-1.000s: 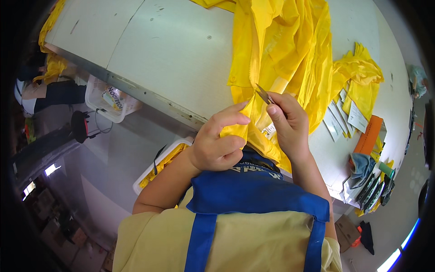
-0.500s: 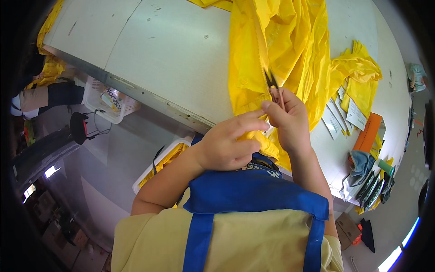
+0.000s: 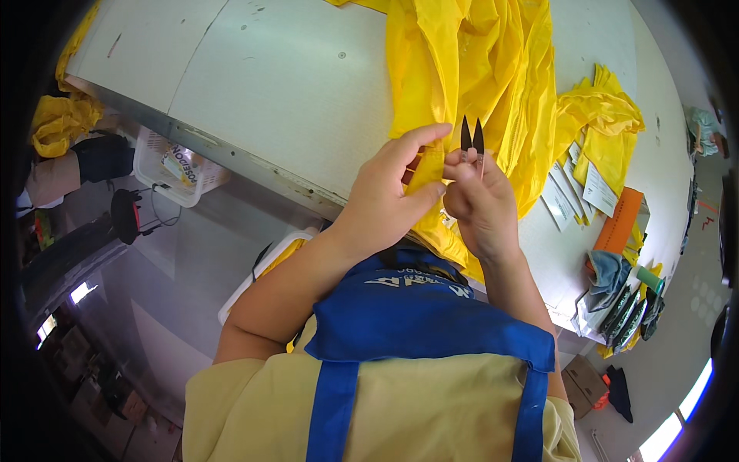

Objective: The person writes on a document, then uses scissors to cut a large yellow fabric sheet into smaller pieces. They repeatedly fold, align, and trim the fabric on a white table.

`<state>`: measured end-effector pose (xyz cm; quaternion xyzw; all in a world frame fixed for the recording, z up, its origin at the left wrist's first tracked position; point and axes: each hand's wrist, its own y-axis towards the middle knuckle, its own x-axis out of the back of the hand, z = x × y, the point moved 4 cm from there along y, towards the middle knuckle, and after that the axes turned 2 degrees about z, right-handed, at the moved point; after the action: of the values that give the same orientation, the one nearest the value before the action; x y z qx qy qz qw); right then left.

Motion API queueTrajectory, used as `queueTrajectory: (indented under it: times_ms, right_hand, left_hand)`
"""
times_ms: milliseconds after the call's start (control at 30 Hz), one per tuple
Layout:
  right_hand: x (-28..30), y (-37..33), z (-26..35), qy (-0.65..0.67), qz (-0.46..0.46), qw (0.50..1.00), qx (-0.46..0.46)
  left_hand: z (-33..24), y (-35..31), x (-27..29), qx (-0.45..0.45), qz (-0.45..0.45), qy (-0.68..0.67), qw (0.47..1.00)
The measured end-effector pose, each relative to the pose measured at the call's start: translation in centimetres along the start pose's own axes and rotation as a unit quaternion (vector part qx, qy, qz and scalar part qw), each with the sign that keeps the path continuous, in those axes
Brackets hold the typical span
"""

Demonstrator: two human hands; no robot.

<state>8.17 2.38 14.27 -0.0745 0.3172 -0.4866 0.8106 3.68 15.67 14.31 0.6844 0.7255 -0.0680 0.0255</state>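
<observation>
Left hand (image 3: 389, 189) comes in on a slant over the counter's (image 3: 269, 85) near edge, index finger stretched out toward the right and thumb tucked below it. It's got a strip of the yellow garment (image 3: 496, 73) caught between thumb and fingers. Right hand (image 3: 483, 202) is right beside it, forearm almost straight up, fingers curled and the thumb bent over the top. That one's gripping the snips (image 3: 472, 138), dark blades spread a bit and aimed at the far edge.

So, the count: one pair of snips, two blades. One garment in hand, running from the counter's far side down to the near edge, where it bunches up by the blue apron (image 3: 431, 308). Over toward the right edge there's one more yellow bundle (image 3: 604, 108), with at least three white cards (image 3: 599, 192) by it; can't get an exact number because they overlap. Then one orange box (image 3: 620, 219) and one blue cloth (image 3: 608, 269) near the near-right corner. Two white baskets, (image 3: 196, 189) both off the near edge, left of the person.
</observation>
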Motion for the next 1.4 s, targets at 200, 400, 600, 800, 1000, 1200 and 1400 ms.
queueTrajectory:
  times_ms: [200,400,600,800,1000,1200,1400]
  right_hand:
    - [1.4,-1.5,3.0,-0.408,-0.069,0.872,0.26]
    - [0.0,-1.8,4.2,-0.537,-0.057,0.794,0.28]
    - [-0.3,-1.3,4.3,-0.549,-0.03,0.765,0.337]
    - [-0.5,-1.4,4.6,-0.567,-0.029,0.746,0.347]
    - [-0.3,-1.4,4.6,-0.581,-0.023,0.73,0.36]
    - [0.5,-1.7,4.3,-0.506,-0.069,0.808,0.296]
    - [0.6,-1.0,3.6,-0.518,-0.041,0.785,0.337]
  left_hand:
    - [-0.8,-0.1,0.6,-0.019,-0.045,0.11,0.993]
    - [-0.7,0.0,0.2,0.0,-0.03,0.059,0.998]
    - [-0.8,-0.1,0.2,0.003,-0.017,0.047,0.999]
    - [-0.8,0.0,0.1,0.005,-0.016,0.036,0.999]
    - [-0.8,0.0,0.2,0.021,-0.014,0.035,0.999]
    - [-0.9,0.1,0.2,0.029,-0.006,-0.028,0.999]
    - [-1.1,0.1,0.2,0.049,0.006,-0.06,0.997]
